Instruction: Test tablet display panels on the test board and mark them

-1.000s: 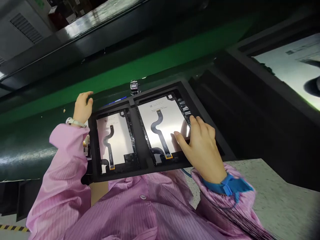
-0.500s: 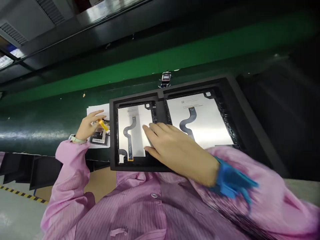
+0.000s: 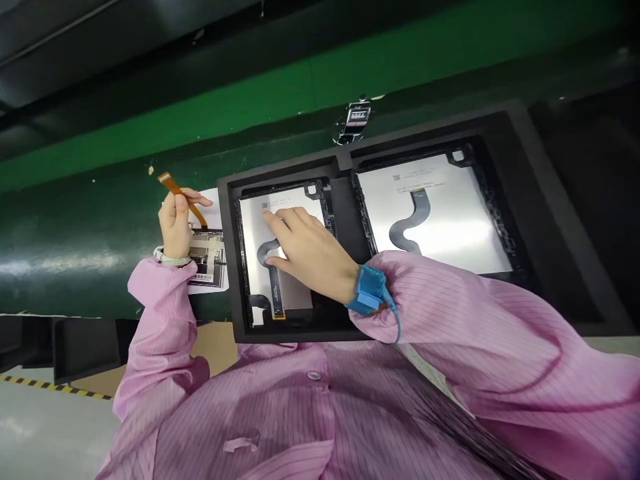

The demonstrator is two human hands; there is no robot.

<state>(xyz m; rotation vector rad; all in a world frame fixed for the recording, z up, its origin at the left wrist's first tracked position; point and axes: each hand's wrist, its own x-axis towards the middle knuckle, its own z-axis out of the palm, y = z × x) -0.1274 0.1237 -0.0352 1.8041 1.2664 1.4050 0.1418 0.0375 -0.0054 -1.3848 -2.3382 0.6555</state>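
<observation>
My left hand pinches an orange flex cable, whose free end points up past the thumb. The cable's other end reaches down to a small dark electronic unit with tape strips and a barcode label, lying on a white sheet. My right hand is open, fingers spread, over the left silver display panel; whether the fingertips touch it I cannot tell. A dark S-shaped flex cable runs down that panel, partly beneath my fingers. The panel sits in a black two-compartment tray.
A second silver panel with its own curved dark cable fills the right compartment. Behind the tray stands a small metal counter-like device. The green bench extends left; black bins are below its edge.
My right hand has moved left across the left panel. My left hand has turned upright, raising the orange cable's end. The view has shifted, so the tray looks larger.
</observation>
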